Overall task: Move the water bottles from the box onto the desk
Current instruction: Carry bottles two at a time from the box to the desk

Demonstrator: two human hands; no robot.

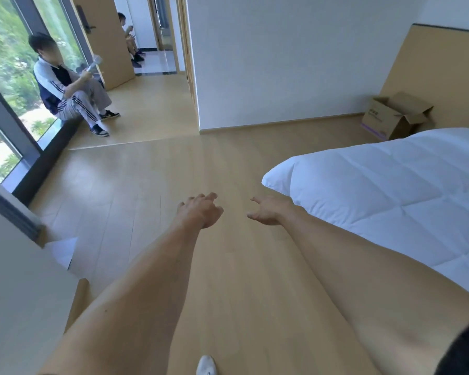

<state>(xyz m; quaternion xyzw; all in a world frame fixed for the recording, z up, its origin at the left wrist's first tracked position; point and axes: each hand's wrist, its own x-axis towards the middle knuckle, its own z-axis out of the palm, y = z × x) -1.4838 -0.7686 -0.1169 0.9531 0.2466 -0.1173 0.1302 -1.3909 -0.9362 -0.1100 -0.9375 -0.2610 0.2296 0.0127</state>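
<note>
Both arms are stretched forward over the wooden floor [152, 163]. Left hand [201, 211] is empty, fingers loosely curled, nothing gripped. Right hand [268, 212] is empty too, fingers spread and relaxed. The hands are held apart, neither touching anything.

The cardboard box [395, 116] is seen far right on the floor, flaps open, set against the wall and just beside the head of the bed [390, 180]; well apart from both hands. Its contents cannot be made out; no bottles are visible.

A white duvet is spread on the bed. A seated person [68, 87] is seen by the window [8, 63] at left, another person [127, 33] through the doorway. A white sock [206, 365] shows at the bottom edge.
</note>
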